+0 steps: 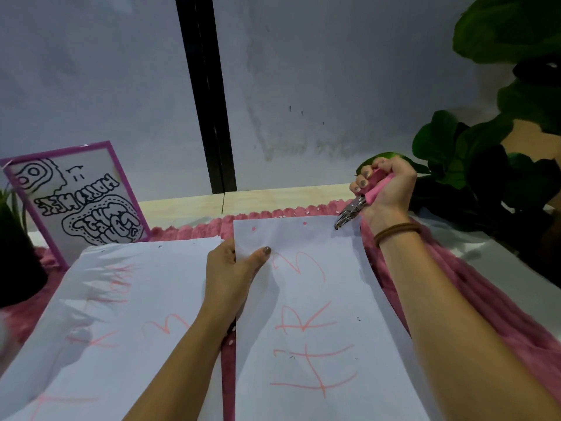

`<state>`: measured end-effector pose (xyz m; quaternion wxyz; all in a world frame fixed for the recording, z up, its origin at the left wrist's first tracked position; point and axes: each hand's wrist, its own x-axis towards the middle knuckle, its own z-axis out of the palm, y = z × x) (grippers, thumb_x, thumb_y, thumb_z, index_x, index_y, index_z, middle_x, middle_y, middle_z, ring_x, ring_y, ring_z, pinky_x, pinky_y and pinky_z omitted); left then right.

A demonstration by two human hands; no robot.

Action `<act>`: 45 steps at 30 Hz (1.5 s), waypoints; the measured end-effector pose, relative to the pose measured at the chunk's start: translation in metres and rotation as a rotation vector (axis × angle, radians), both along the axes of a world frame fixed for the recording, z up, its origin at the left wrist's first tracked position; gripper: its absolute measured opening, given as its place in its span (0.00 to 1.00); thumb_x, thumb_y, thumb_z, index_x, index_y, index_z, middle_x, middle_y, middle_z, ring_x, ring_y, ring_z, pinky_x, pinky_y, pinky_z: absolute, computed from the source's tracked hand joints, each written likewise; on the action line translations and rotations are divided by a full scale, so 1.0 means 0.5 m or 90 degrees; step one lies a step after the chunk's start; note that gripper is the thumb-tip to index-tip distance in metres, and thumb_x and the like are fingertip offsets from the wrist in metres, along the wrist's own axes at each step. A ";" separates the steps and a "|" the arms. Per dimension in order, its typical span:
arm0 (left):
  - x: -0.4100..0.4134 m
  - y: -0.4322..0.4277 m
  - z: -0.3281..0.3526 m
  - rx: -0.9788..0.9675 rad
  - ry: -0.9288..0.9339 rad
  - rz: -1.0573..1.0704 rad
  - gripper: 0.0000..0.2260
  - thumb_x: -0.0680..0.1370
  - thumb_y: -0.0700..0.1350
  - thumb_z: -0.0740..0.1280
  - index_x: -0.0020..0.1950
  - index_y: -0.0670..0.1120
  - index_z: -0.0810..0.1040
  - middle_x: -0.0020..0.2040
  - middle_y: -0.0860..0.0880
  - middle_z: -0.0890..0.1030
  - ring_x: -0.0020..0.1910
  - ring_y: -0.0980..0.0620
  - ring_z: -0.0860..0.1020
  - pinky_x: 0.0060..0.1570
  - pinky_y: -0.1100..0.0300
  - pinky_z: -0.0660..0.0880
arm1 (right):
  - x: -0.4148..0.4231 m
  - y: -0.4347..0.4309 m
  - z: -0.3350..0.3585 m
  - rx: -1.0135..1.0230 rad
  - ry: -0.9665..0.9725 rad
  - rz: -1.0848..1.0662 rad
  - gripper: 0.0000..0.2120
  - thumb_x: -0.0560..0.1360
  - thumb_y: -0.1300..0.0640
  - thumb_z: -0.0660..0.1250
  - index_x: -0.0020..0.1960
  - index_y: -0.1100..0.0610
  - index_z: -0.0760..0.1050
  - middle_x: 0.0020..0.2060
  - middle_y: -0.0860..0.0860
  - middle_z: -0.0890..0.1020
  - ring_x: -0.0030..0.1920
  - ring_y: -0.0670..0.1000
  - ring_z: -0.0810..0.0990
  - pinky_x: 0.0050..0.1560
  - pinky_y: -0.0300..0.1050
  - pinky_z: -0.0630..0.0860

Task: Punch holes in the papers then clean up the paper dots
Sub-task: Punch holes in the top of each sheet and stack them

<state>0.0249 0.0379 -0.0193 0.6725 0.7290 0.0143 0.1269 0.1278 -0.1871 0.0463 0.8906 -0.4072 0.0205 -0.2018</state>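
The right hand (385,189) is clenched around the pink handles of a single-hole punch (359,205), near the far right part of the table (182,205). The metal head of the punch points down and sits at the far right corner of the right sheet of paper (318,314); whether the head is closed on the sheet cannot be determined. A brown band (394,232) encircles the right wrist.

The left hand (233,268) grips the left edge of the same sheet near its far end, thumb on top and fingers underneath. Two punched holes (253,228) are visible along the far edge of this sheet, with pink showing through. The sheet carries red scribbled marks.

A stack of papers (121,314) lies to the left, just beside the right sheet, also marked in red. Both rest on a pink fluffy mat (455,284) that covers the table. Small white paper dots (232,332) lie on the mat in the gap between the sheets, and more lie along the far edge of the mat.

A purple-framed picture (79,199) stands tilted at the far left of the table. Green plant leaves (473,147) occupy the far right side.
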 end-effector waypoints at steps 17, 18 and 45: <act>0.010 -0.030 0.028 0.423 -0.175 0.193 0.34 0.74 0.53 0.72 0.76 0.49 0.61 0.74 0.49 0.67 0.72 0.48 0.66 0.68 0.52 0.65 | -0.004 0.010 0.004 -0.084 -0.026 0.179 0.07 0.62 0.59 0.59 0.40 0.59 0.69 0.31 0.54 0.71 0.28 0.51 0.67 0.32 0.41 0.65; 0.019 -0.045 0.041 0.507 -0.265 0.176 0.32 0.76 0.54 0.70 0.76 0.47 0.62 0.74 0.47 0.67 0.72 0.47 0.66 0.69 0.53 0.62 | -0.006 0.012 0.005 -0.089 -0.029 0.187 0.07 0.62 0.59 0.59 0.40 0.59 0.69 0.31 0.54 0.70 0.28 0.50 0.67 0.32 0.41 0.65; 0.111 -0.142 0.096 0.419 -0.149 -0.164 0.07 0.74 0.44 0.74 0.51 0.46 0.85 0.43 0.58 0.83 0.39 0.68 0.79 0.42 0.76 0.74 | -0.025 -0.082 0.063 -0.278 -0.074 0.256 0.18 0.67 0.58 0.64 0.57 0.57 0.73 0.36 0.54 0.74 0.31 0.51 0.71 0.32 0.44 0.69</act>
